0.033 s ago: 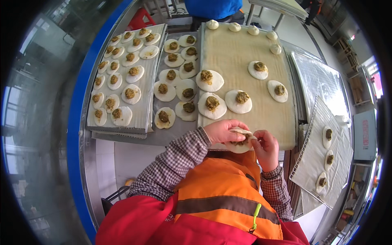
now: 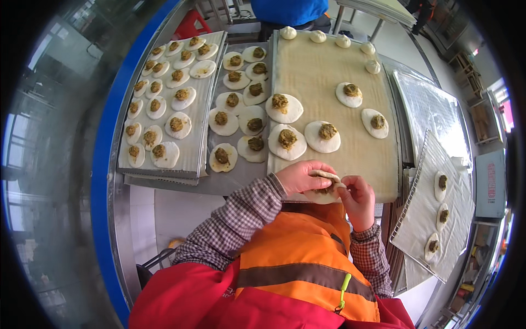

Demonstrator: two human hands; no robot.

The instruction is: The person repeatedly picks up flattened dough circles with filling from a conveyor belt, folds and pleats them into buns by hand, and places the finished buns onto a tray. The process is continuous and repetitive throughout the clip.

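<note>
Close to my body, at the near edge of the cloth-covered tray [image 2: 329,57], I hold a filled bun wrapper [image 2: 319,196] between both hands. My left hand [image 2: 298,177] cups its left and far side, with the thumb over the brown filling. My right hand [image 2: 359,198] pinches the dough rim on the right with thumb and fingertips. The wrapper is partly folded up, and filling still shows in its opening. Just beyond lie flat dough rounds topped with filling, the nearest being one round [image 2: 287,142] and its neighbour [image 2: 322,136]. Closed buns [image 2: 318,37] line the tray's far edge.
Filled rounds cover a left tray [image 2: 194,129] and the metal table [image 2: 224,178] beside it. On the right, a tilted wire rack [image 2: 419,219] carries 3 filled rounds near a plastic-covered stack [image 2: 433,109]. Someone in blue [image 2: 290,10] is at the far side.
The whole view has shifted slightly, so the trays appear a little further right. Both hands keep the same hold on the wrapper.
</note>
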